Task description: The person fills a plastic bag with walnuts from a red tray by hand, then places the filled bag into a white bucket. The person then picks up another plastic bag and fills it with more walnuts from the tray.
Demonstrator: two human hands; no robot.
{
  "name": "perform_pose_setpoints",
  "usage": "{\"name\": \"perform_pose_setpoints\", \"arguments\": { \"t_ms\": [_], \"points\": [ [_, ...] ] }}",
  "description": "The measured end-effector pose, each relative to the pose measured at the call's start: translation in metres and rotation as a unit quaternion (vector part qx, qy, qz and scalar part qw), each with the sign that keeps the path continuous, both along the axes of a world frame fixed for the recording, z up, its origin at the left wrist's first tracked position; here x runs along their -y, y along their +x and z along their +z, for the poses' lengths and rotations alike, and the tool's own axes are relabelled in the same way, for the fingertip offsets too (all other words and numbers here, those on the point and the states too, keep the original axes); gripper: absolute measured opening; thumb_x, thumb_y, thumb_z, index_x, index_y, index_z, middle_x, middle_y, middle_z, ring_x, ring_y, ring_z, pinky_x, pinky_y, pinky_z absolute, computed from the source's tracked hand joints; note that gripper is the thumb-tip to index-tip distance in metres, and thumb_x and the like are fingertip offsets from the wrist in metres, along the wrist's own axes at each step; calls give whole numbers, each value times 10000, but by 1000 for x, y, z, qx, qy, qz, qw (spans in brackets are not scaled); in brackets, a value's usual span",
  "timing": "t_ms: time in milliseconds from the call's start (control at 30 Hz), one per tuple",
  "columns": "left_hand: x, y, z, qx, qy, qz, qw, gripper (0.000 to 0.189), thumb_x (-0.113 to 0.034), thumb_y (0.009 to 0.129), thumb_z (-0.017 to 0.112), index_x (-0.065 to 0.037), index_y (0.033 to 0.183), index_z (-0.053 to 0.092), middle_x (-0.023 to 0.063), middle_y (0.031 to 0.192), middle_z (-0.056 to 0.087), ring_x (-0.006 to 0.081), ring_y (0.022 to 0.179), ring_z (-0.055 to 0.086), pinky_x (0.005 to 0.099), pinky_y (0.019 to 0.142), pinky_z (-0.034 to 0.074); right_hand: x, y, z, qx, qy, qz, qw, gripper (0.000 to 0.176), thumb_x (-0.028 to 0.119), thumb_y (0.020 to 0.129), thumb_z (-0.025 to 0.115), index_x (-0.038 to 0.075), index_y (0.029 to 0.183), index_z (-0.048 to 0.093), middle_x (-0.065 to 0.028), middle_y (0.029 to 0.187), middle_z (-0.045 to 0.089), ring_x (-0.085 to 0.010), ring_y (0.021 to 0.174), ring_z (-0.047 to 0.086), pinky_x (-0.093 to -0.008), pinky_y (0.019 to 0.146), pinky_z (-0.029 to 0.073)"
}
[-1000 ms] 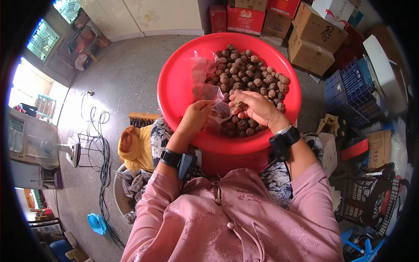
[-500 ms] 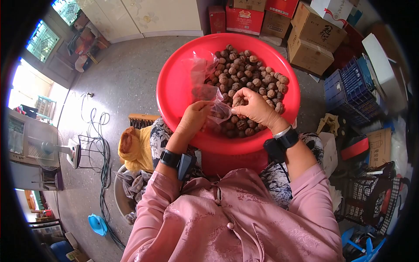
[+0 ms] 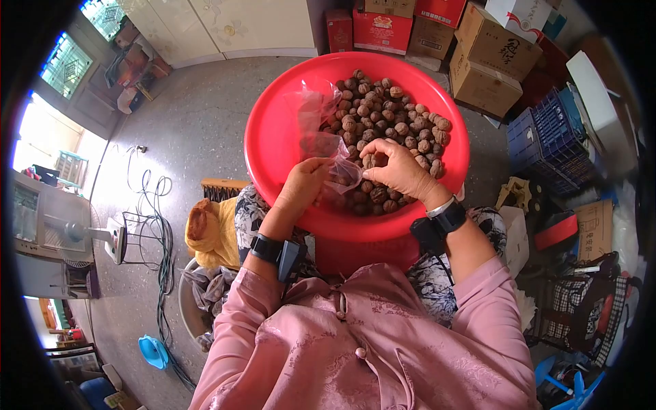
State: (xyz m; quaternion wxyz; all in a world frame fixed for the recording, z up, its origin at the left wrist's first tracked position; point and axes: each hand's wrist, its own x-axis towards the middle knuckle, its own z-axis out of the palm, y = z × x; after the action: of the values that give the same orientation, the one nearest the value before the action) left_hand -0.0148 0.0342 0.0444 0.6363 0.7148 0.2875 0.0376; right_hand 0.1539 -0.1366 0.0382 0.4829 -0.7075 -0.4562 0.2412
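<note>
A thin clear plastic bag (image 3: 346, 173) is gripped at its left edge by the closed fingers of my left hand (image 3: 305, 183). Beside the bag's right edge is my right hand (image 3: 403, 172), its thumb and forefinger curled around a walnut (image 3: 370, 161). The thumb tip appears to touch the bag's edge. Brown walnuts (image 3: 389, 116) are heaped below and beyond my hands, in a wide red basin (image 3: 268, 116) over my lap. More clear plastic (image 3: 313, 109) lies inside the basin, left of the heap.
Cardboard boxes (image 3: 484, 85) and blue crates (image 3: 547, 133) are stacked at the right. On the left floor, cables (image 3: 164, 232) run past a fan (image 3: 102, 234). A yellow cloth (image 3: 220, 232) and a bucket of plastic bags (image 3: 191, 301) sit by my left leg.
My right forefinger and the walnut have shifted slightly left, toward the bag. My left hand keeps its hold on the bag with hardly any movement.
</note>
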Motion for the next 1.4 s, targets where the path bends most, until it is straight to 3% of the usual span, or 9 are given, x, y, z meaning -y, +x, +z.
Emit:
{"name": "perform_pose_setpoints", "arguments": {
  "t_ms": [267, 400, 467, 700, 933, 1000, 1067, 1200, 1400],
  "points": [
    [-1, -1, -1, -4, -11, -6, 1000, 365, -255, 1015, 507, 1, 1267, 571, 0, 613, 514, 95, 427, 462, 238, 394, 388, 1, -4, 6, 64, 3, -21, 998, 297, 68, 729, 749, 79, 1013, 663, -25, 912, 537, -128, 807, 546, -287, 779, 493],
    [-1, 0, -2, -3, -5, -2, 1000, 362, -254, 1014, 508, 0, 1264, 572, 0, 609, 511, 96, 422, 458, 242, 390, 386, -1, -3, 1, 80, -7, -17, 997, 262, 88, 752, 755, 59, 990, 650, -21, 898, 574, -117, 811, 567, -281, 761, 501],
    [-1, 0, -1, -5, -2, -1, 1000, 360, -252, 1014, 508, 0, 1262, 572, 0, 609, 509, 97, 421, 456, 242, 390, 386, -4, -2, -13, -10, 7, -47, 999, 232, 122, 784, 762, 38, 955, 631, -18, 867, 617, -103, 798, 588, -274, 734, 507],
    [-1, -1, 3, -5, -6, -3, 1000, 345, -227, 1010, 503, -1, 1259, 578, 3, 653, 527, 94, 436, 459, 243, 386, 378, -9, -7, -5, 38, -23, -46, 998, 242, 145, 807, 770, 19, 953, 623, -31, 847, 646, -104, 777, 610, -279, 695, 517],
    [3, -1, 8, -4, -18, 12, 1000, 328, -195, 998, 505, -14, 1260, 583, 1, 656, 534, 90, 442, 460, 239, 391, 380, -12, -12, 5, -150, -59, 14, 987, 302, 188, 858, 747, -5, 1065, 641, -16, 838, 648, -78, 741, 603, -241, 658, 507],
    [1, -1, 6, -2, -17, 7, 1000, 327, -194, 1000, 503, -14, 1262, 583, 2, 657, 536, 89, 442, 460, 238, 391, 381, -13, -8, 2, -5, -7, -25, 1000, 297, 194, 871, 736, -11, 1064, 641, -12, 830, 642, -74, 746, 604, -246, 638, 505],
    [2, -2, 6, -1, -15, 3, 1000, 327, -192, 1001, 500, -15, 1263, 582, 2, 658, 538, 88, 441, 459, 237, 391, 381, -8, 4, 5, -26, -19, -51, 998, 275, 193, 859, 737, 0, 1030, 642, -36, 811, 641, -104, 726, 607, -277, 641, 504],
    [5, -1, 12, -7, -12, 6, 1000, 320, -204, 1006, 505, -25, 1254, 598, -9, 637, 526, 83, 457, 461, 234, 408, 381, 19, 44, 1, 271, -44, -141, 951, 179, 129, 791, 725, 20, 860, 602, -150, 842, 636, -321, 804, 629, -399, 736, 505],
    [3, -2, 9, -3, 2, 0, 1000, 326, -202, 1005, 502, -16, 1255, 599, 2, 683, 549, 81, 463, 468, 229, 411, 387, 52, 55, 18, 280, -292, -145, 903, 153, 144, 818, 662, 46, 936, 665, -190, 998, 662, -365, 978, 639, -457, 837, 514]
  ]
}}
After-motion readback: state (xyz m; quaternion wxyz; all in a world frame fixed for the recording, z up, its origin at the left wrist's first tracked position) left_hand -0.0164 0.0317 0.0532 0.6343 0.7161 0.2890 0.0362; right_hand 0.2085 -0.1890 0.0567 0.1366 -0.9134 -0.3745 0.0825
